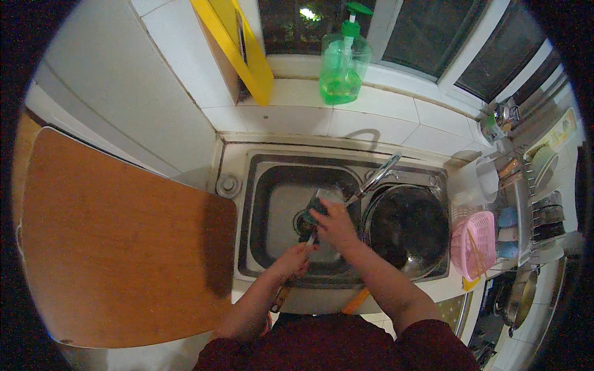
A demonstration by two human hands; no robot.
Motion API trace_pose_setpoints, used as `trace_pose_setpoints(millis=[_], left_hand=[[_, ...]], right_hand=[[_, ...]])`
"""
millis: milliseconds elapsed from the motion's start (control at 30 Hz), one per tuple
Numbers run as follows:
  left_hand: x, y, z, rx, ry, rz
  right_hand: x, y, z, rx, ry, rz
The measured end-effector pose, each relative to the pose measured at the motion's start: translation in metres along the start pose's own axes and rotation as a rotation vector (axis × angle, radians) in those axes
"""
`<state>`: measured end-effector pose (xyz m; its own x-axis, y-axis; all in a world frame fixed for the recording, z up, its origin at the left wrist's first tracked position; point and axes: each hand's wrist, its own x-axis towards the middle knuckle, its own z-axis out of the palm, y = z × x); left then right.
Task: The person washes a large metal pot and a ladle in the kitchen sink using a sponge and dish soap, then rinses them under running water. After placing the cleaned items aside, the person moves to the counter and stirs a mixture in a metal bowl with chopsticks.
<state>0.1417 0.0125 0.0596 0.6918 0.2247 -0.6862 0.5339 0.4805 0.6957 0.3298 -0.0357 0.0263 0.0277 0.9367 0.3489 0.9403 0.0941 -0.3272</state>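
Observation:
Both my hands are over the left basin of a steel double sink (pixel 274 204). My right hand (pixel 336 222) is wrapped around a clear, cup-like vessel (pixel 330 195) close to the faucet spout. Something dark green shows at that vessel, too blurred to name. Lower down, my left hand (pixel 297 259) grips a slim, light-coloured handle (pixel 310 239) that points up toward the vessel; its far end is hidden. A chrome faucet (pixel 378 176) slants down to the right hand. The drain (pixel 300 222) lies just left of my fingers.
A large dark round pan (pixel 408 232) fills the right basin. Right of it stand a pink plastic basket (pixel 473 246) and a dish rack (pixel 529 204). A green soap pump bottle (pixel 343 74) is on the window ledge. At left is a brown tabletop (pixel 125 236).

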Motion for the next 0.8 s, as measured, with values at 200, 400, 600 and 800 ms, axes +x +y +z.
trace_pose_setpoints(millis=[200, 400, 600, 800], left_hand=[[0.003, -0.018, 0.001, 0.191, 0.061, 0.088], [0.018, -0.043, 0.006, 0.006, 0.036, 0.163], [0.074, -0.027, 0.027, -0.845, 0.145, 0.033], [0.176, 0.024, 0.034, -1.156, 0.136, 0.129]], right_hand=[[0.035, 0.044, 0.005, 0.274, -0.241, 0.797], [-0.005, 0.113, 0.061, 0.624, 0.013, 1.146], [0.016, 0.069, 0.01, 0.446, 0.114, 0.962], [0.009, 0.043, -0.072, 0.592, 0.295, 0.985]])
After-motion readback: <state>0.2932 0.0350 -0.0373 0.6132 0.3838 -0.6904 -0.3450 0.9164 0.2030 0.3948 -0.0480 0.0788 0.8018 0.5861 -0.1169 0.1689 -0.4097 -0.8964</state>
